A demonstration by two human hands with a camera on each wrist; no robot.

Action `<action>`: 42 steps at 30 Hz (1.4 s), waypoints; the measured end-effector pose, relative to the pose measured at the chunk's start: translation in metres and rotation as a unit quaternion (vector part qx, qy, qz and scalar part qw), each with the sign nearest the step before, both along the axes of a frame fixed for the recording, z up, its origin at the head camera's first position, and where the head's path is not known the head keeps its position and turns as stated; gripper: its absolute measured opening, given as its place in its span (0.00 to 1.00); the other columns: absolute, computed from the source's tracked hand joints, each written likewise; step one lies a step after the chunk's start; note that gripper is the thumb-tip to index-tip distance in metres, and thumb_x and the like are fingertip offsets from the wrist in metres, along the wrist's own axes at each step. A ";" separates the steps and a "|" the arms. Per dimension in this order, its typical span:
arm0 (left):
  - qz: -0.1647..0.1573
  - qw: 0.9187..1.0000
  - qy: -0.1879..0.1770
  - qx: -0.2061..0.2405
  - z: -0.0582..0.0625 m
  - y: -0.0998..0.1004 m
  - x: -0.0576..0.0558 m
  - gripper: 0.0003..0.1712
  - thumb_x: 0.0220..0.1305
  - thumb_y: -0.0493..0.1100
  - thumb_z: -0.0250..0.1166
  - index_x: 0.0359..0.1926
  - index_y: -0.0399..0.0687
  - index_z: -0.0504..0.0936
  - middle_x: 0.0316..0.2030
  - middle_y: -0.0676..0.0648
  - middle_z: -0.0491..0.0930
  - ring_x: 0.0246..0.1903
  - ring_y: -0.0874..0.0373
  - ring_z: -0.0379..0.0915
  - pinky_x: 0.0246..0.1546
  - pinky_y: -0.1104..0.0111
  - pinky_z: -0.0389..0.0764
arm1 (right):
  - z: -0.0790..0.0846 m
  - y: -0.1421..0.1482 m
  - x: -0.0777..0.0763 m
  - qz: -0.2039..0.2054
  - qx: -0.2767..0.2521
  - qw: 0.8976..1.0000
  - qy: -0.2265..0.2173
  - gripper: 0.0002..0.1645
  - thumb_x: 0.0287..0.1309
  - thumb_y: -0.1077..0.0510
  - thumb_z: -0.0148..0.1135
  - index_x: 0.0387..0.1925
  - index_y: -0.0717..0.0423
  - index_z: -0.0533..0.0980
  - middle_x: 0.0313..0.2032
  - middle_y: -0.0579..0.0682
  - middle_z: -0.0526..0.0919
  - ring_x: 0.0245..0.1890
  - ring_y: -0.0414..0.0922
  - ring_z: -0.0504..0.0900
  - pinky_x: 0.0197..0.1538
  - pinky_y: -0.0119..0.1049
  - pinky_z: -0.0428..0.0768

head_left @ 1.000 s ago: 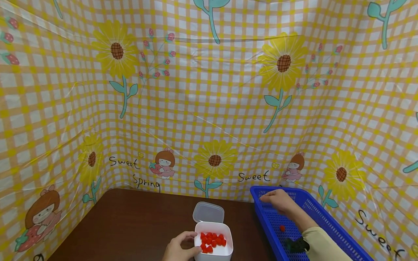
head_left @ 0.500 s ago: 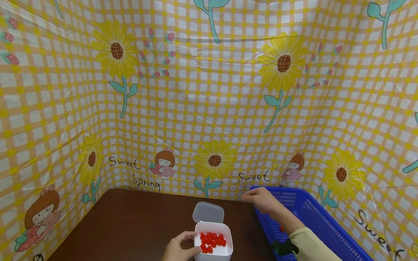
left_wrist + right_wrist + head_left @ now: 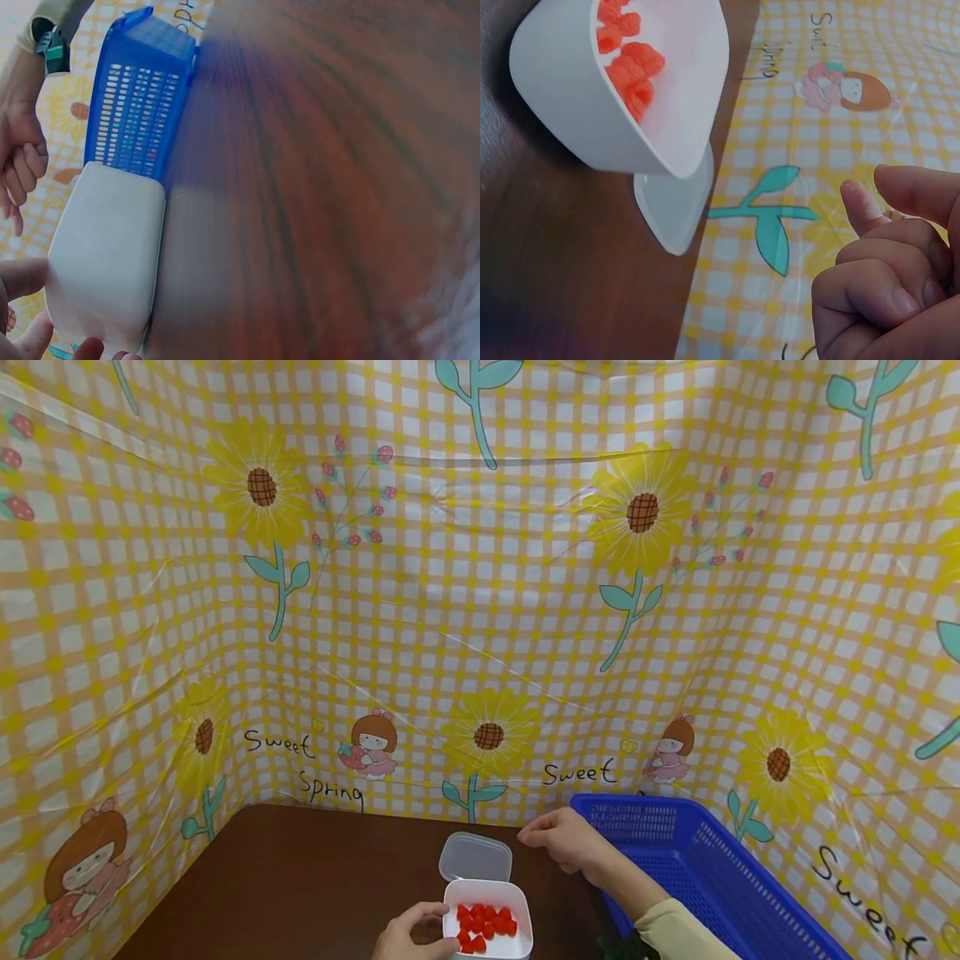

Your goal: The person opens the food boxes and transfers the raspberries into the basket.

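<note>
My left hand (image 3: 411, 933) holds a white food container (image 3: 450, 910) by its left side, thumb and fingers against the wall near the rim. Small lumpy red pieces (image 3: 487, 920) cover part of the container's floor; the right wrist view shows them more closely. Behind it lies a translucent lid (image 3: 476, 857) on the table. My right hand (image 3: 564, 840) hovers over the table between lid and basket. In the right wrist view, its fingers (image 3: 870, 285) are curled, with a gap between thumb and index and nothing visible in it.
A blue plastic basket (image 3: 720, 877) with slotted walls stands on the right of the brown table (image 3: 322, 877). Through its slots a red spot (image 3: 152, 155) shows in the left wrist view. A checked sunflower-print cloth (image 3: 420, 610) encloses the back and sides.
My right hand has moved left from over the basket to over the table near the lid. The left hand stays on the container. The head view has shifted slightly.
</note>
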State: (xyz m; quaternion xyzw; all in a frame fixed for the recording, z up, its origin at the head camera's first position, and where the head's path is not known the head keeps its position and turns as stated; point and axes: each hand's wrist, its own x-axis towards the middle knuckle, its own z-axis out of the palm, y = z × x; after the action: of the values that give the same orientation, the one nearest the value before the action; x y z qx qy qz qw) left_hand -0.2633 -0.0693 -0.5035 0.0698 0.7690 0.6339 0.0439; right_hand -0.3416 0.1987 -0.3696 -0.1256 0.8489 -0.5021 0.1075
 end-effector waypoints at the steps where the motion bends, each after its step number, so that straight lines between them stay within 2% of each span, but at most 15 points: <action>1: -0.002 1.000 0.002 0.001 0.000 0.000 0.000 0.26 0.59 0.46 0.74 0.55 0.38 0.80 0.46 0.37 0.84 0.41 0.45 0.84 0.43 0.51 0.85 | -0.002 -0.002 0.000 0.000 -0.003 1.000 -0.004 0.13 0.64 0.59 0.63 0.44 0.64 0.84 0.11 0.38 0.54 0.13 0.35 0.45 0.16 0.28 0.50; 8: -0.008 1.000 0.006 0.011 0.000 0.000 0.000 0.25 0.59 0.43 0.74 0.54 0.37 0.80 0.45 0.37 0.85 0.40 0.47 0.84 0.42 0.51 0.85 | -0.016 -0.011 0.005 0.016 -0.011 1.000 -0.020 0.17 0.63 0.60 0.63 0.47 0.70 0.82 0.11 0.37 0.54 0.13 0.35 0.46 0.16 0.28 0.50; 12: 0.002 1.000 0.009 0.009 0.000 -0.001 -0.001 0.25 0.58 0.44 0.74 0.54 0.38 0.81 0.45 0.37 0.84 0.39 0.48 0.84 0.41 0.51 0.86 | -0.021 -0.018 0.005 0.021 -0.019 0.999 -0.024 0.16 0.62 0.59 0.64 0.46 0.68 0.83 0.11 0.38 0.54 0.12 0.35 0.46 0.16 0.27 0.50; 19: 0.016 0.999 0.049 0.009 -0.004 -0.001 -0.002 0.24 0.56 0.41 0.76 0.52 0.37 0.82 0.43 0.36 0.85 0.39 0.46 0.85 0.41 0.53 0.86 | -0.031 -0.032 0.006 0.019 -0.032 0.999 -0.031 0.14 0.61 0.60 0.66 0.43 0.68 0.83 0.11 0.38 0.56 0.11 0.35 0.48 0.15 0.26 0.52; 25: 0.018 0.999 0.034 0.027 -0.004 0.001 -0.001 0.25 0.55 0.41 0.77 0.52 0.39 0.82 0.44 0.38 0.85 0.39 0.48 0.84 0.36 0.54 0.87 | -0.042 -0.039 0.010 0.018 -0.022 0.999 -0.040 0.14 0.60 0.60 0.66 0.43 0.67 0.84 0.11 0.40 0.59 0.11 0.35 0.51 0.15 0.26 0.54; 29: 0.025 0.999 0.025 0.016 -0.002 0.002 0.001 0.25 0.54 0.43 0.77 0.52 0.42 0.83 0.45 0.40 0.85 0.39 0.50 0.84 0.36 0.56 0.87 | -0.047 -0.043 0.012 0.019 -0.013 0.999 -0.044 0.13 0.59 0.59 0.67 0.42 0.64 0.85 0.11 0.40 0.59 0.11 0.36 0.52 0.15 0.26 0.55; 35: 0.031 0.999 0.029 0.000 0.001 0.002 0.002 0.24 0.55 0.44 0.77 0.52 0.43 0.83 0.45 0.42 0.85 0.39 0.51 0.84 0.38 0.57 0.86 | -0.054 -0.051 0.014 0.012 0.028 0.999 -0.043 0.11 0.57 0.57 0.69 0.36 0.62 0.87 0.12 0.40 0.59 0.10 0.36 0.53 0.15 0.25 0.56; 42: 0.027 0.999 0.026 0.008 0.000 0.002 0.001 0.24 0.55 0.44 0.77 0.53 0.42 0.83 0.45 0.41 0.84 0.39 0.51 0.84 0.38 0.57 0.86 | -0.059 -0.061 0.017 0.013 0.100 0.995 -0.001 0.14 0.53 0.56 0.72 0.23 0.66 0.85 0.10 0.41 0.63 0.09 0.36 0.55 0.13 0.25 0.58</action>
State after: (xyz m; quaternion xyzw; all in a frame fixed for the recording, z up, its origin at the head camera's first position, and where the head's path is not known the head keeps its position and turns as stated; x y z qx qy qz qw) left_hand -0.2624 -0.0678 -0.5037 0.0655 0.7666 0.6388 0.0059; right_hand -0.3247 0.1381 -0.4284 -0.1252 0.8931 -0.4131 0.1268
